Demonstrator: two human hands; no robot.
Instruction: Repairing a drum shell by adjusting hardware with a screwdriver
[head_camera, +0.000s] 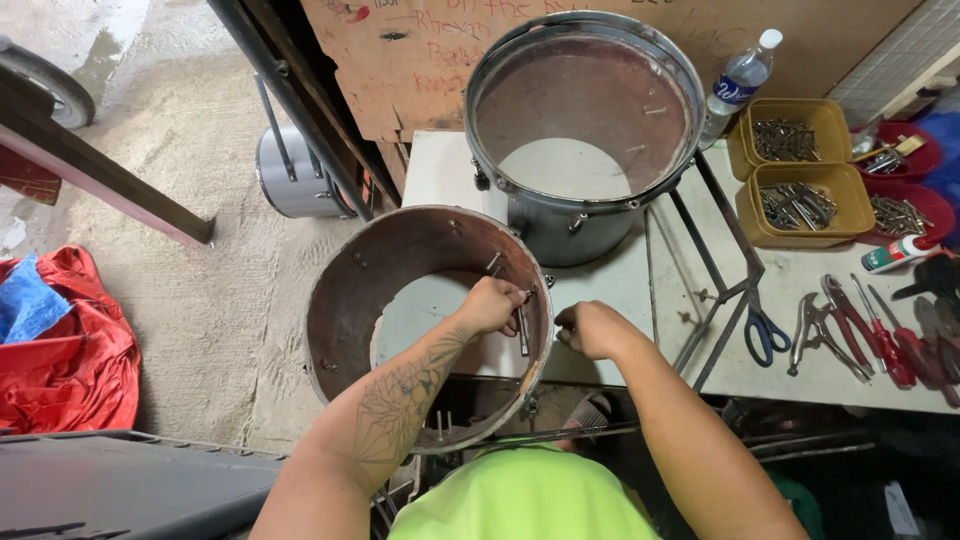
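Metal drum shell wall sits pinched between both hands' fingers.

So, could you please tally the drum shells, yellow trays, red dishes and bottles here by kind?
Drum shells: 3
Yellow trays: 2
Red dishes: 2
Water bottles: 1
Total: 8

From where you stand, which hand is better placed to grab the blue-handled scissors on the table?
The right hand, probably. It sits outside the drum shell, on the side toward the scissors. The left hand is inside the shell, against its wall, so it would have to lift out first.
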